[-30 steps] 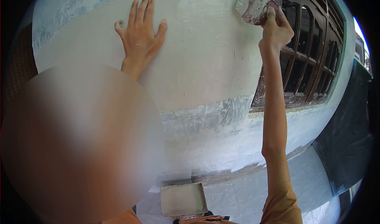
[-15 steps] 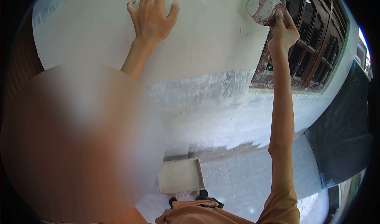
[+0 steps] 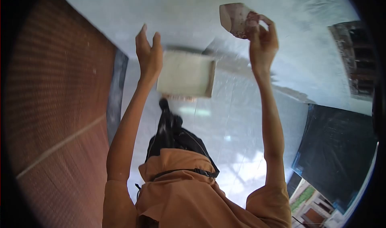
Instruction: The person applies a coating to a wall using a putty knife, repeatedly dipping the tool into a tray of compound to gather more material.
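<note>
My right hand [image 3: 263,47] grips a flat putty scraper [image 3: 235,20] by its reddish edge, between thumb and fingers. Its broad, pale-smeared face points left, in front of the white wall [image 3: 181,10]. Raised on the other side, my left hand [image 3: 149,55] holds nothing, its thumb and fingers apart. Just right of that hand and lower down is a shallow square tray [image 3: 214,79] with a pale, putty-coloured inside.
A brown woven panel [image 3: 68,87] runs along the left side. At the right is a dark framed window [image 3: 358,59], with a black sheet [image 3: 337,147] below it. My feet stand on shiny pale floor tiles [image 3: 229,127], near the tray.
The view has tipped down and left, bringing the tray and my legs into fuller sight. My left hand has turned edge-on and appears lower; the scraper stays in my right hand.
</note>
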`<act>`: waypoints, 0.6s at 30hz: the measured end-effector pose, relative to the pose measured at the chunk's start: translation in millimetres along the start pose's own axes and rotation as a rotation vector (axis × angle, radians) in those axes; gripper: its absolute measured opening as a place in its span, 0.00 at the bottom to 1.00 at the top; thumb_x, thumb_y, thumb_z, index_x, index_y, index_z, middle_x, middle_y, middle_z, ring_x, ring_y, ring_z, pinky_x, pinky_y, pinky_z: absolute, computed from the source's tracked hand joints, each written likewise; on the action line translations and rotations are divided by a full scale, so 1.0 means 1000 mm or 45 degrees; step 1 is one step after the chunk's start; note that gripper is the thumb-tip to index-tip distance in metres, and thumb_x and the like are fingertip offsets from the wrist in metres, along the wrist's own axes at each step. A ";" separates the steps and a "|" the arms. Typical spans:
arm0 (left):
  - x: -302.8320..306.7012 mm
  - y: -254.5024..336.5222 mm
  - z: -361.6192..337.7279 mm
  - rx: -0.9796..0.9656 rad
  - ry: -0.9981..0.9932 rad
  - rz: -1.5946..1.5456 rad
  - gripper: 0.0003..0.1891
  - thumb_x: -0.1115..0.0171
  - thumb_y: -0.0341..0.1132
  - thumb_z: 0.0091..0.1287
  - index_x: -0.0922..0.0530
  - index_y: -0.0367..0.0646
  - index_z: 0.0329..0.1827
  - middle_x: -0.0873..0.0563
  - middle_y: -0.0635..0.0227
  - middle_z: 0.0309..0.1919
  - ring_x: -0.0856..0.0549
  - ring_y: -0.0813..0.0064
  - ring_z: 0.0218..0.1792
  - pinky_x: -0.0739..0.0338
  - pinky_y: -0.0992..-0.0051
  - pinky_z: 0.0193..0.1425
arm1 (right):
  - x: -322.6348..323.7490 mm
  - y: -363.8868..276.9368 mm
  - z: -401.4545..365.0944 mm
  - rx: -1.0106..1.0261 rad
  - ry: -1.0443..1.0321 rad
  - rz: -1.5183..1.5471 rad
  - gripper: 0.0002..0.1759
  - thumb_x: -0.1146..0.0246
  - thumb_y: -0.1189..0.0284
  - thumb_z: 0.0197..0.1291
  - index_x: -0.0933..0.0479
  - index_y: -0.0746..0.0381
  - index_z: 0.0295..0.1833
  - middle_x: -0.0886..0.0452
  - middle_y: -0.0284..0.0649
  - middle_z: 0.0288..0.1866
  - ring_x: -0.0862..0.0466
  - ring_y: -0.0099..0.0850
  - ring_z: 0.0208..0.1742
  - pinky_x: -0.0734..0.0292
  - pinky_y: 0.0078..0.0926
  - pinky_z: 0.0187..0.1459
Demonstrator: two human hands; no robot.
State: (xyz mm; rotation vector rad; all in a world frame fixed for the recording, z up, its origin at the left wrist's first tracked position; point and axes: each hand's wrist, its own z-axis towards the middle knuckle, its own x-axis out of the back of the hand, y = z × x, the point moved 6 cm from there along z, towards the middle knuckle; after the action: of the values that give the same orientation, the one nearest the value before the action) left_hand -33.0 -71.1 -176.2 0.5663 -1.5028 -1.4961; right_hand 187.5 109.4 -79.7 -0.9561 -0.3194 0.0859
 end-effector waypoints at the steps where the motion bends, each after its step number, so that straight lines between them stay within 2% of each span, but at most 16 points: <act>1: 0.006 -0.052 -0.019 0.180 -0.023 0.032 0.32 0.49 0.44 0.72 0.39 0.31 0.72 0.33 0.45 0.68 0.34 0.52 0.71 0.41 0.60 0.74 | -0.012 0.016 -0.028 -0.049 -0.077 -0.164 0.10 0.41 0.75 0.68 0.25 0.63 0.53 0.12 0.48 0.39 0.12 0.30 0.40 0.19 0.27 0.41; 2: 0.009 -0.100 -0.040 0.353 -0.043 0.058 0.33 0.50 0.46 0.72 0.39 0.30 0.73 0.32 0.45 0.68 0.34 0.53 0.71 0.42 0.60 0.74 | -0.024 0.038 -0.055 -0.113 -0.145 -0.249 0.11 0.42 0.77 0.67 0.25 0.63 0.53 0.13 0.49 0.40 0.12 0.32 0.40 0.19 0.28 0.41; 3: 0.011 -0.133 -0.061 0.400 -0.052 0.090 0.33 0.50 0.46 0.72 0.39 0.30 0.73 0.32 0.45 0.68 0.34 0.53 0.71 0.42 0.60 0.74 | -0.035 0.065 -0.081 -0.169 -0.203 -0.333 0.11 0.42 0.78 0.66 0.25 0.62 0.53 0.13 0.50 0.40 0.11 0.34 0.40 0.19 0.29 0.41; 5: 0.012 -0.203 -0.109 0.883 -0.064 -0.131 0.33 0.52 0.49 0.72 0.37 0.32 0.72 0.31 0.48 0.69 0.35 0.54 0.72 0.42 0.61 0.74 | -0.053 0.127 -0.133 -0.243 -0.271 -0.266 0.12 0.43 0.80 0.65 0.25 0.61 0.54 0.13 0.51 0.41 0.11 0.38 0.41 0.19 0.31 0.40; 6: 0.014 -0.219 -0.126 0.915 -0.063 -0.107 0.33 0.52 0.49 0.72 0.37 0.32 0.72 0.31 0.48 0.69 0.35 0.54 0.72 0.42 0.61 0.74 | -0.060 0.136 -0.152 -0.357 -0.313 -0.279 0.13 0.42 0.81 0.64 0.24 0.61 0.53 0.13 0.52 0.40 0.11 0.42 0.40 0.19 0.32 0.40; 8: 0.009 -0.266 -0.169 1.298 -0.034 -0.264 0.33 0.51 0.51 0.71 0.36 0.37 0.72 0.32 0.54 0.71 0.34 0.57 0.71 0.39 0.62 0.71 | -0.073 0.172 -0.196 -0.431 -0.395 -0.308 0.13 0.42 0.80 0.64 0.24 0.61 0.53 0.13 0.51 0.40 0.11 0.43 0.39 0.19 0.33 0.40; 9: 0.008 -0.281 -0.183 1.327 -0.033 -0.248 0.33 0.51 0.51 0.71 0.36 0.37 0.72 0.32 0.54 0.71 0.34 0.57 0.71 0.39 0.62 0.71 | -0.080 0.186 -0.217 -0.479 -0.456 -0.336 0.13 0.41 0.80 0.63 0.23 0.61 0.53 0.13 0.51 0.39 0.11 0.44 0.39 0.19 0.33 0.40; 11: -0.006 -0.312 -0.215 1.560 -0.068 -0.439 0.36 0.49 0.55 0.71 0.44 0.45 0.77 0.34 0.59 0.73 0.36 0.57 0.72 0.36 0.62 0.68 | -0.089 0.212 -0.255 -0.520 -0.458 -0.372 0.13 0.39 0.80 0.62 0.21 0.61 0.52 0.13 0.50 0.39 0.12 0.44 0.40 0.18 0.34 0.40; 13: -0.018 -0.333 -0.228 1.664 -0.042 -0.559 0.38 0.49 0.54 0.71 0.48 0.44 0.78 0.35 0.59 0.73 0.36 0.58 0.72 0.37 0.62 0.70 | -0.107 0.219 -0.276 -0.339 -0.555 -0.471 0.12 0.39 0.79 0.62 0.20 0.60 0.51 0.13 0.47 0.40 0.12 0.44 0.40 0.18 0.35 0.40; 15: -0.033 -0.348 -0.238 1.734 -0.080 -0.834 0.39 0.49 0.54 0.71 0.48 0.41 0.78 0.34 0.60 0.73 0.35 0.59 0.72 0.39 0.62 0.72 | -0.118 0.229 -0.293 -0.354 -0.577 -0.452 0.11 0.40 0.79 0.63 0.19 0.59 0.49 0.13 0.46 0.40 0.12 0.44 0.40 0.18 0.35 0.40; 17: -0.041 -0.352 -0.239 1.745 -0.073 -0.861 0.39 0.50 0.54 0.71 0.48 0.39 0.78 0.33 0.62 0.72 0.35 0.60 0.72 0.40 0.62 0.72 | -0.132 0.240 -0.308 -0.457 -0.681 -0.415 0.12 0.42 0.81 0.64 0.19 0.62 0.51 0.13 0.45 0.44 0.12 0.38 0.47 0.18 0.29 0.47; 18: -0.045 -0.353 -0.240 1.751 -0.098 -0.926 0.38 0.50 0.54 0.72 0.47 0.39 0.78 0.32 0.63 0.72 0.35 0.61 0.72 0.40 0.62 0.73 | -0.136 0.243 -0.315 -0.466 -0.685 -0.417 0.12 0.42 0.81 0.64 0.19 0.62 0.51 0.13 0.45 0.44 0.12 0.38 0.47 0.18 0.29 0.47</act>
State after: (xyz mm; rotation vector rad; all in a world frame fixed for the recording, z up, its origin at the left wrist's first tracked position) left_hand 92.2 -216.3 -559.7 2.0127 -2.4165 -0.6805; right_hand 170.7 -27.2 -477.1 -1.2222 -1.0100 -0.0195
